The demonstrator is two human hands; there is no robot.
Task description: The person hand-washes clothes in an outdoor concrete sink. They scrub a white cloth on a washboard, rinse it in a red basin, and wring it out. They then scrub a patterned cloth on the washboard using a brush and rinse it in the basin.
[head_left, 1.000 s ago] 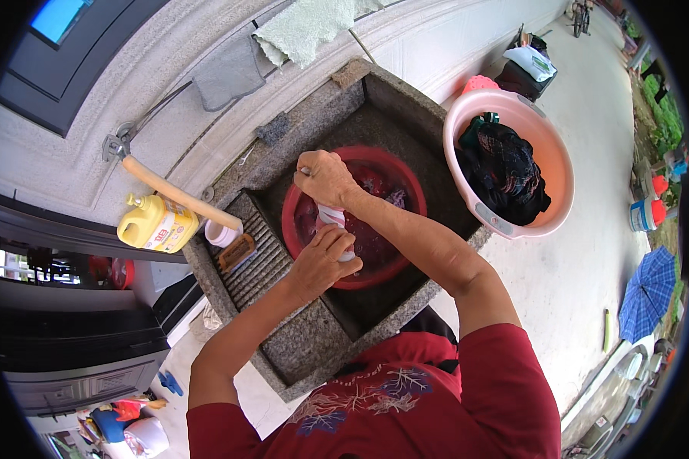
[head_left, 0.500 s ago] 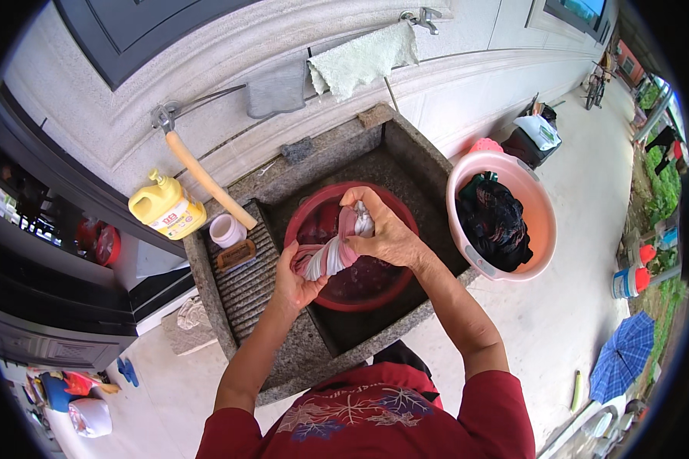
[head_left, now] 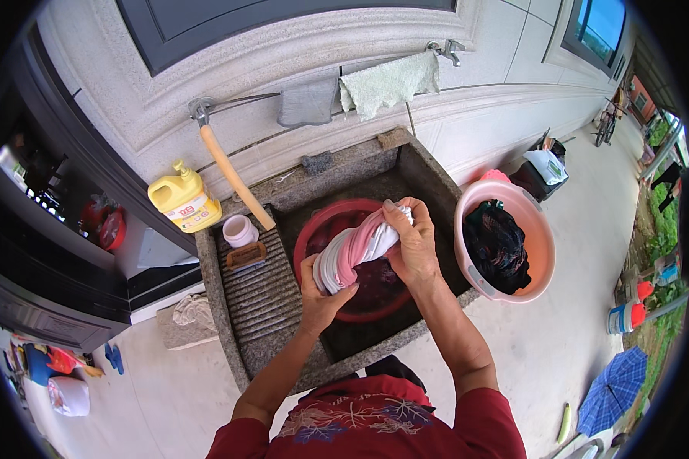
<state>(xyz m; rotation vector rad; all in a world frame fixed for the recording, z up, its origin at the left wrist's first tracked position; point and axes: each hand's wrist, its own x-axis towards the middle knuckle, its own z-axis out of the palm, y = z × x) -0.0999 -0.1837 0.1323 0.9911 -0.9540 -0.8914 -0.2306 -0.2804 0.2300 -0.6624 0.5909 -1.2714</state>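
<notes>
A pink-and-white cloth, twisted into a thick rope, is stretched between my two hands. My left hand is wrapped round its lower left end. Round the upper right end my right hand is closed, thumb on top. The cloth hangs over a red basin with dark reddish water in it. That basin stands in the deep part of a stone sink. What kind of garment or towel the cloth is, I cannot make out.
Left of the basin is a ribbed washboard slab with a brush and a small white tub. A yellow jug stands beside an orange hose. To the right, a pink basin holds dark clothes.
The cloth has been twisted into a tighter, longer roll. My right hand has turned and moved right, and my left hand has shifted slightly right. The whole view has shifted a little.
</notes>
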